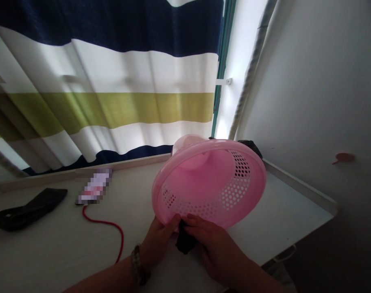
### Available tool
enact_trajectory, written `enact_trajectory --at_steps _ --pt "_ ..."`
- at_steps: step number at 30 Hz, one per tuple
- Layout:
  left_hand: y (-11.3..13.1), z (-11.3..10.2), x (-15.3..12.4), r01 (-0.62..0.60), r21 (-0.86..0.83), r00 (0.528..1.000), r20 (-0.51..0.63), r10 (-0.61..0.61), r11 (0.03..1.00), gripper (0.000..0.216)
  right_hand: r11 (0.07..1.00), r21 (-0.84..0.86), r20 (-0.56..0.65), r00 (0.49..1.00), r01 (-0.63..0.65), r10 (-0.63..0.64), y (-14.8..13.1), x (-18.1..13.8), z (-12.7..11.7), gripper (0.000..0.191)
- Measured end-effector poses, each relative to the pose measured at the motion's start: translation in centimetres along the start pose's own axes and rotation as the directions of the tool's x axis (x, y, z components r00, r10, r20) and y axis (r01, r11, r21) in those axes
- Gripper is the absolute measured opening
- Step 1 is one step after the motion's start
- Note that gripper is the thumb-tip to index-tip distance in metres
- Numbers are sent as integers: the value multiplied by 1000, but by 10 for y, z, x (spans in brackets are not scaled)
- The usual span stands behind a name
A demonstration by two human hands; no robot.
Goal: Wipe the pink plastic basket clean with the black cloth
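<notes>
Holding: both hands meet at the near rim of a round pink plastic basket with perforated walls (214,185), which is tilted up on its side so that its open mouth faces the camera.
Left hand (158,240): its fingers curl over the basket's lower rim, gripping it; a beaded bracelet (138,264) sits on the wrist.
Right hand (212,244): its fingertips press on a small dark piece of cloth (185,240) just below the rim, pinching it beside the left hand.
Basket contents: the inside looks bare, showing only the smooth pink bottom and rows of round holes along the wall; the dark cloth is at the rim, outside the mouth.
Basket position: over the pale wooden surface (51,252), toward its right end, close to the white wall (319,101); whether its far edge rests on the surface I cannot tell.
Behind the basket: a dark object (252,147) shows just past its upper right edge, too hidden to identify.
Left part of the surface: a flat black fabric item (28,209) lies well apart from the basket, with a blurred small rectangular object (94,187) beside it and a red cable (108,228) curving from that object toward the left arm.
Backdrop: a striped curtain in navy, white and olive green (112,89) hangs behind the surface.
</notes>
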State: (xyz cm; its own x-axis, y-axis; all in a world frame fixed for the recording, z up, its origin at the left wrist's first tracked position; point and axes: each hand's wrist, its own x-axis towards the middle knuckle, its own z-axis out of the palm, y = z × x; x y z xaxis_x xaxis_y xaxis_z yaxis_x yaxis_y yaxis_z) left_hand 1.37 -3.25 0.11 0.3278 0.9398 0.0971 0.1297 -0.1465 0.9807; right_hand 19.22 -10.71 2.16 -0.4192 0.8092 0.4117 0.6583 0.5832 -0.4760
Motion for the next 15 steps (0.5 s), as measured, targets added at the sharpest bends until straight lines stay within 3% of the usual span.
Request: enact_trajectory --at_steps 2,10,15 --pt "-3 0 2 51 -14 999 -11 -51 999 45 999 -46 11 1000 -23 24 4 -4 3 58" --pt "-1 2 0 47 67 995 -95 -41 997 41 936 -347 94 991 -57 95 24 -31 -7 63" --pt "5 3 0 -51 109 996 -61 58 993 47 893 -448 96 995 35 9 30 -33 12 64"
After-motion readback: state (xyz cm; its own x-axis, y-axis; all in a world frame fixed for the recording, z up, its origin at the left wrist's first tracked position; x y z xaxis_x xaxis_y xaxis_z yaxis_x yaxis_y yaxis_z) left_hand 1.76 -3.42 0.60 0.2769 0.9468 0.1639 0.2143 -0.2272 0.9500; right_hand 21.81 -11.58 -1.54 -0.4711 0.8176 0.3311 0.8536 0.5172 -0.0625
